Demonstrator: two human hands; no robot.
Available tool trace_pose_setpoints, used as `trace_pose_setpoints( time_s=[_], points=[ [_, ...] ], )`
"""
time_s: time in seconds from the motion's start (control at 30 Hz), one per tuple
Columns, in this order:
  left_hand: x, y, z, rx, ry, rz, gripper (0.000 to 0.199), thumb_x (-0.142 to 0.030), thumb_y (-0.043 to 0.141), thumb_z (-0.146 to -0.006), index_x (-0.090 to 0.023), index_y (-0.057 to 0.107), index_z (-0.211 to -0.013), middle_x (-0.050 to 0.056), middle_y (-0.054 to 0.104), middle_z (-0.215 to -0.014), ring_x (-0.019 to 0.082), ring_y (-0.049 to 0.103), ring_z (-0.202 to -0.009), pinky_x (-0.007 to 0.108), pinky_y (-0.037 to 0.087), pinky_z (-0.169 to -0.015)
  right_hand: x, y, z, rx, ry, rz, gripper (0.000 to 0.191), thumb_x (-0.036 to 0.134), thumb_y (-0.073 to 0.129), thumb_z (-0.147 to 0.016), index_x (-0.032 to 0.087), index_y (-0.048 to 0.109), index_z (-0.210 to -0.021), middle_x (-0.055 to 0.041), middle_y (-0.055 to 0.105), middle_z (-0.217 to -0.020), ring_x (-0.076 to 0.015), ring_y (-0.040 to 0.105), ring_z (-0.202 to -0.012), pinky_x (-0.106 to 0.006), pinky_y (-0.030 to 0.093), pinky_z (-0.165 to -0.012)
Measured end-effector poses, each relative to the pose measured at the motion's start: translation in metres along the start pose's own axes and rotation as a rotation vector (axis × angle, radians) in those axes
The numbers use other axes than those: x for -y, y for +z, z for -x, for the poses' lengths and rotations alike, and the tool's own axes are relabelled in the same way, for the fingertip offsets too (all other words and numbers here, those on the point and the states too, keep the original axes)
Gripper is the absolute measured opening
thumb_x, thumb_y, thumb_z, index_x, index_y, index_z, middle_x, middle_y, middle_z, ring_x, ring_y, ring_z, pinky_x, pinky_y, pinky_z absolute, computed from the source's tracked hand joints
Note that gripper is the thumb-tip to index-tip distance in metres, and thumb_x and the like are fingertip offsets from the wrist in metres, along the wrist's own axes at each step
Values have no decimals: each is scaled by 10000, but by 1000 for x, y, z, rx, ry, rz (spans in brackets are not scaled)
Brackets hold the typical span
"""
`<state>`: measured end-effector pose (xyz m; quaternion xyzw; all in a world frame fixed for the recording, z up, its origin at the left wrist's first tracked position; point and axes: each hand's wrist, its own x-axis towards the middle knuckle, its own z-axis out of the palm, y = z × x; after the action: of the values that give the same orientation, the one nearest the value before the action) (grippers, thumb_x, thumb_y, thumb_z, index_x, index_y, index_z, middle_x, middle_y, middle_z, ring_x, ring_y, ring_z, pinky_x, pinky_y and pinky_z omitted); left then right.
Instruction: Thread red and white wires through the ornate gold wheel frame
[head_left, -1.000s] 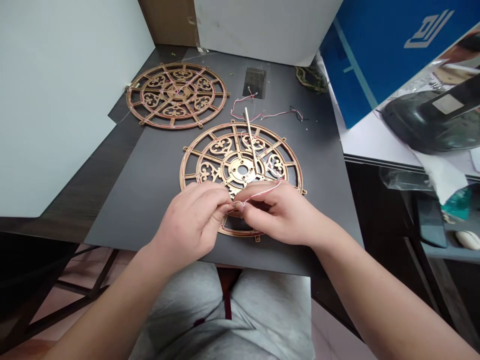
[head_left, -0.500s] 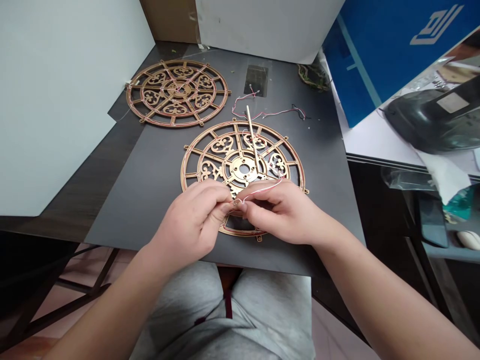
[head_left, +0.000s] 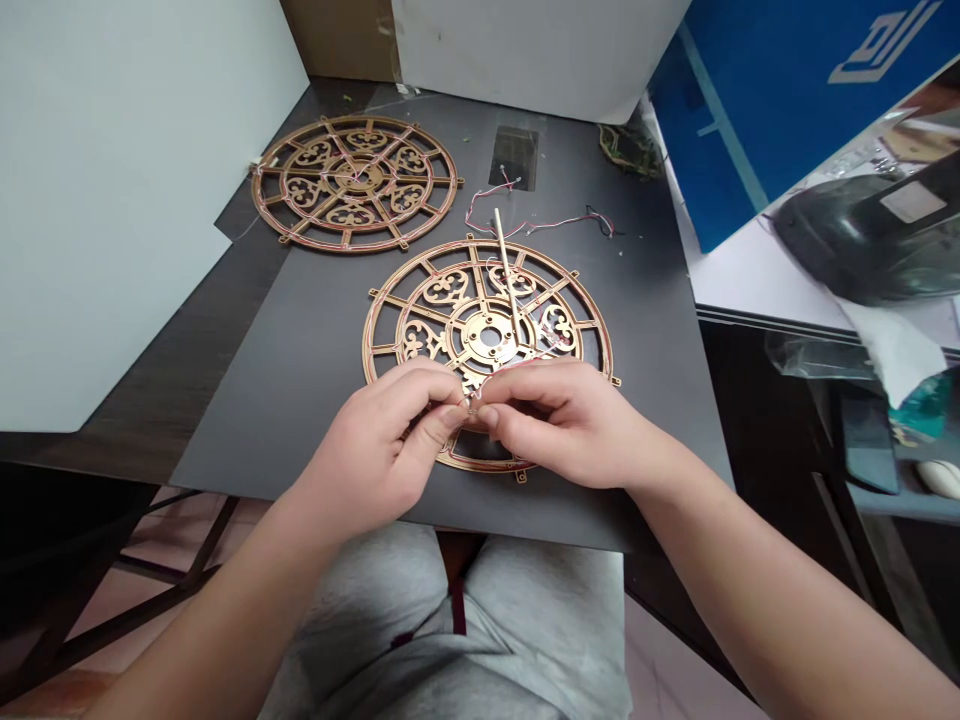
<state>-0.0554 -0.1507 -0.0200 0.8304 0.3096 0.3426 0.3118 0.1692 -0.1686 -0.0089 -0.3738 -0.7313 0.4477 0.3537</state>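
Far left, a second bronze fretwork wheel (head_left: 354, 184) lies well apart from the work. The left hand (head_left: 379, 440) and right hand (head_left: 559, 425) meet over the near rim of a matching wheel (head_left: 487, 340), fingertips narrowed, both pinching a thin pink-and-white wire (head_left: 510, 368) between them. A wooden stick (head_left: 508, 275) lies across that wheel, whose near rim sits just short of the black mat's (head_left: 262, 420) front edge, with the mat's right edge well beyond the right hand.

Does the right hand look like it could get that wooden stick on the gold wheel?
Probably yes: the right hand is just below the wooden stick, with nothing between them, though its fingers are pinching a thin wire.
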Motion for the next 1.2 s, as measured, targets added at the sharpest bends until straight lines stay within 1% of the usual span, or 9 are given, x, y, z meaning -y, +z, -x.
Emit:
trace_pose_setpoints(
  time_s=[0.2, 0.4, 0.5, 0.67, 0.83, 0.93, 1.07, 1.13, 1.2],
  points=[
    [1, -2, 0, 29, -34, 70, 108, -97, 570, -1029, -179, 579, -959, 9, 636, -952, 100, 603, -878, 234, 505, -784, 4, -2, -1, 21, 43, -30, 145, 146, 592, -948, 118, 734, -947, -32, 722, -870, -111, 638, -774, -227, 501, -687],
    [2, -3, 1, 35, -50, 103, 113, -96, 574, -1029, -189, 573, -966, -14, 627, -955, 74, 595, -880, 207, 497, -783, 3, 0, -1, 14, 38, -52, 142, 134, 595, -939, 112, 736, -936, -27, 705, -842, -96, 615, -735, -210, 490, -660],
    [3, -2, 3, 21, -51, 95, 106, -104, 585, -1027, -198, 578, -979, -20, 634, -967, 72, 605, -897, 202, 505, -812, 4, 0, -1, 6, 35, -61, 146, 136, 607, -943, 98, 748, -949, -22, 698, -830, -84, 602, -721, -195, 486, -651],
    [3, -1, 2, -18, -29, 28, 95, -97, 590, -1018, -188, 592, -992, -11, 653, -984, 77, 617, -936, 209, 507, -856, 7, -1, -2, -4, 143, -32, 159, 172, 631, -956, 103, 772, -932, -1, 660, -743, -65, 545, -637, -180, 439, -582],
    [2, 1, 0, -53, 4, -45, 95, -82, 592, -1014, -174, 600, -991, 0, 669, -989, 85, 624, -958, 225, 504, -885, 10, -6, -1, -6, 199, -36, 169, 196, 629, -948, 90, 761, -944, -25, 664, -784, -87, 551, -642, -206, 433, -551],
    [2, 2, 0, -67, 27, -77, 93, -79, 603, -1009, -170, 604, -991, -2, 667, -976, 89, 617, -939, 241, 504, -877, 9, -7, -1, 32, 162, 0, 174, 226, 631, -977, 106, 752, -944, -17, 652, -782, -87, 546, -664, -214, 434, -582],
    [1, 2, 0, -50, 56, -88, 101, -70, 604, -1006, -171, 608, -1011, -3, 666, -985, 95, 611, -937, 261, 511, -873, 6, -6, -1, 62, 59, 51, 151, 198, 627, -994, 137, 710, -884, -2, 654, -790, -95, 561, -744, -230, 445, -706],
    [2, 1, 0, -48, 66, -94, 100, -71, 601, -1008, -170, 607, -1017, 1, 669, -999, 99, 615, -950, 266, 516, -881, 6, -6, -1, 66, 41, 67, 145, 176, 611, -995, 143, 703, -888, -15, 674, -827, -111, 575, -778, -246, 448, -734],
    [2, 1, 1, -46, 76, -103, 95, -74, 598, -1011, -168, 606, -1017, 2, 669, -1004, 101, 617, -951, 271, 519, -881, 6, -6, -1, 71, 45, 88, 158, 188, 591, -1011, 146, 715, -924, -37, 698, -878, -130, 595, -804, -259, 453, -731]
  ],
)
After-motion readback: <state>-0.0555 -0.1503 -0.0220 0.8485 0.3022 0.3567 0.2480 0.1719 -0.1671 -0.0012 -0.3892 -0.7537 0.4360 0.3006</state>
